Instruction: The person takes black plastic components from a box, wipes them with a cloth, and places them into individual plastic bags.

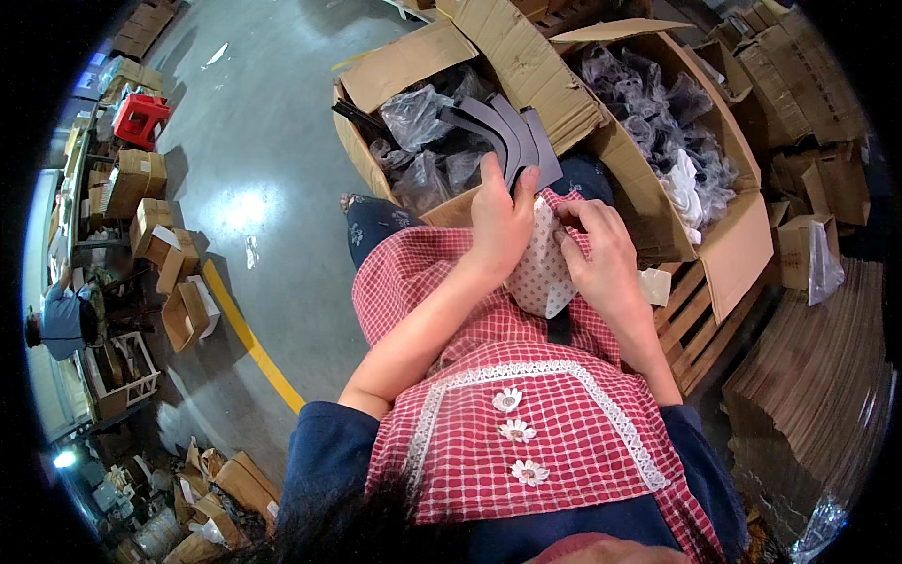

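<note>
My left hand [501, 224] is closed around the lower end of several curved dark grey plastic pieces [521, 139], stacked like a fan. Close on its right, my right hand [599, 252] has its fingers curled and thumb and fingertips together, at the edge of a white dotted cloth [542, 273]. What lies between those fingertips is hidden. The cloth rests over my red checked apron [451, 310]. Just beyond the pieces stands an open cardboard box [404, 70] holding clear plastic bags [415, 117] and dark parts.
On the right, a second open carton [733, 254] full of plastic-wrapped parts sits by a wooden pallet [695, 324]. Flattened cardboard [813, 367] is piled beside me. Left, across a yellow floor line [254, 348], are shelving, small boxes, a red stool [141, 120] and another person [64, 320].
</note>
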`<act>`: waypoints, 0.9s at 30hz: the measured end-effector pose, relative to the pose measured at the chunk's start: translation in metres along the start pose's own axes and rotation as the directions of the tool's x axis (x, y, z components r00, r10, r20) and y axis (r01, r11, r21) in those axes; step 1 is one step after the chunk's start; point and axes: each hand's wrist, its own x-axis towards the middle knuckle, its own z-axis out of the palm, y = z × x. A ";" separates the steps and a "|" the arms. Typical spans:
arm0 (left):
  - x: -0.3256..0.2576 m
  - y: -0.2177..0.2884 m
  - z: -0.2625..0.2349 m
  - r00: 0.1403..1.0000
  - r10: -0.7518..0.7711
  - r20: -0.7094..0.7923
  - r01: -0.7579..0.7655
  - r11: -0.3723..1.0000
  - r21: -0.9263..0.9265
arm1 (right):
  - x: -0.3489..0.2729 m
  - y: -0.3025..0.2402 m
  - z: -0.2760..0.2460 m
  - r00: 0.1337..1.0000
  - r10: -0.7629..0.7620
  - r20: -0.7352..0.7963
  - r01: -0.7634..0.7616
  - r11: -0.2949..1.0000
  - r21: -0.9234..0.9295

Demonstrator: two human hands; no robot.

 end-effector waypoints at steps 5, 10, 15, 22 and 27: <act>-0.001 0.001 -0.001 1.000 0.027 0.007 -0.028 0.999 0.022 | 0.001 0.001 0.003 1.000 0.007 -0.018 -0.006 1.000 0.010; -0.001 -0.001 -0.001 1.000 0.018 0.022 -0.019 1.000 0.016 | -0.001 -0.003 0.005 0.998 0.010 -0.060 -0.013 0.999 -0.046; -0.004 -0.001 -0.001 1.000 0.025 0.009 -0.025 1.000 0.015 | -0.005 0.000 0.011 0.979 -0.119 -0.163 0.113 0.993 -0.044; -0.002 -0.001 -0.003 0.999 -0.021 0.038 0.022 1.000 -0.011 | 0.032 0.002 -0.034 0.998 -0.061 -0.034 0.067 0.974 0.216; -0.004 0.014 -0.001 0.998 0.004 0.062 0.002 0.995 -0.100 | 0.059 0.019 -0.038 0.992 -0.018 0.124 0.005 0.994 0.108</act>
